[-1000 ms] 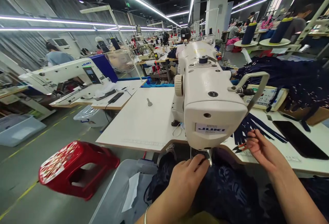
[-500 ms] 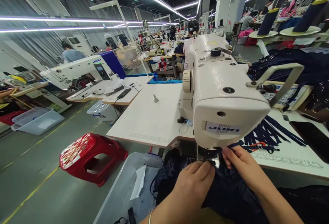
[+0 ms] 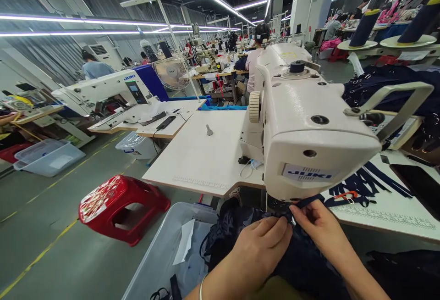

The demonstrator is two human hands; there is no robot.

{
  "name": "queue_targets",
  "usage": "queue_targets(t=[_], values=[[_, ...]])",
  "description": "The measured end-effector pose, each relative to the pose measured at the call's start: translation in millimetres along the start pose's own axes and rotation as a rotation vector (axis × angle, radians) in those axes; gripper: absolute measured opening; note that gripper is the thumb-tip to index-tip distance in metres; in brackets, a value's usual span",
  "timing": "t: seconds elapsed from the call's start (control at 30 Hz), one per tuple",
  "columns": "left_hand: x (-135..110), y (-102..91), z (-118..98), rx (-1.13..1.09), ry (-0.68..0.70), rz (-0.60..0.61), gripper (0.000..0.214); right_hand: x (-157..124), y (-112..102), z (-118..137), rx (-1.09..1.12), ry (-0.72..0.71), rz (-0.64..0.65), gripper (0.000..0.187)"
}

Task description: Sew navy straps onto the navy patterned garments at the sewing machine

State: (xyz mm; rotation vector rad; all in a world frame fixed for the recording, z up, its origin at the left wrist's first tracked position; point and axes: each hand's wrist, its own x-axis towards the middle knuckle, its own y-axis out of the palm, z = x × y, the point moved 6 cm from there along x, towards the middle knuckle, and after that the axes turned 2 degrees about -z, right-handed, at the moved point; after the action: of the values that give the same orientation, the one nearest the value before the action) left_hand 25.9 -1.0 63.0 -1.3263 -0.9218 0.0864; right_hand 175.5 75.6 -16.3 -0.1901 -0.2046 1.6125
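Observation:
Below the head of a white sewing machine (image 3: 323, 146), my left hand (image 3: 263, 247) is closed on a dark navy garment (image 3: 305, 268), fingertips pinched at its upper edge. My right hand (image 3: 316, 222) pinches a narrow navy strap (image 3: 311, 200) close beside the left fingertips. A small shiny piece shows between the two hands, too small to name. Cloth bunches under both hands and spreads toward my lap. The machine's needle area is mostly hidden behind its head and my fingers.
Navy strips (image 3: 364, 183) and orange-handled snips (image 3: 347, 195) lie on the table at right, near a black phone (image 3: 417, 190). A translucent bin (image 3: 154, 249) stands below left, beside a red stool (image 3: 123, 208). A metal key-like piece (image 3: 209, 130) rests on the white tabletop (image 3: 192, 162).
My right hand has moved left, close to my left hand, and the strap now shows in its fingers. The machine sits slightly further right and larger in view.

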Motion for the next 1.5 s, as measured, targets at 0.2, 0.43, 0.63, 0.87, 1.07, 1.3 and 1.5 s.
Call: queue_targets(t=[0.2, 0.43, 0.63, 0.87, 1.07, 1.3, 1.5], values=[[0.2, -2.4, -0.3, 0.033, 0.045, 0.027, 0.032, 0.3, 1.1, -0.7, -0.007, 0.077, 0.090, 0.034], [-1.6, 7.1, 2.4, 0.020, 0.005, 0.035, 0.034, -2.3, 0.5, 1.3, 0.003, 0.108, 0.092, 0.035], [-3.0, 9.6, 2.8, -0.020, -0.025, 0.035, 0.034, -1.7, 1.0, -4.2, -0.017, 0.093, 0.114, 0.031], [-3.0, 9.9, 11.4, -0.001, -0.109, 0.041, 0.032, -3.8, 0.3, 4.3, -0.010, 0.078, 0.104, 0.032], [2.2, 8.9, 5.6, 0.087, -0.100, 0.062, 0.035, -3.7, -3.9, 10.5, 0.071, 0.046, 0.005, 0.031], [2.2, 20.8, -13.3, 0.419, -0.038, 0.059, 0.040, 26.9, -4.3, 14.3, -0.210, -0.010, 0.041, 0.029], [7.8, 30.9, -19.2, 0.531, -0.069, 0.041, 0.043, 44.9, -3.8, 14.1, -0.337, -0.191, 0.104, 0.025]])
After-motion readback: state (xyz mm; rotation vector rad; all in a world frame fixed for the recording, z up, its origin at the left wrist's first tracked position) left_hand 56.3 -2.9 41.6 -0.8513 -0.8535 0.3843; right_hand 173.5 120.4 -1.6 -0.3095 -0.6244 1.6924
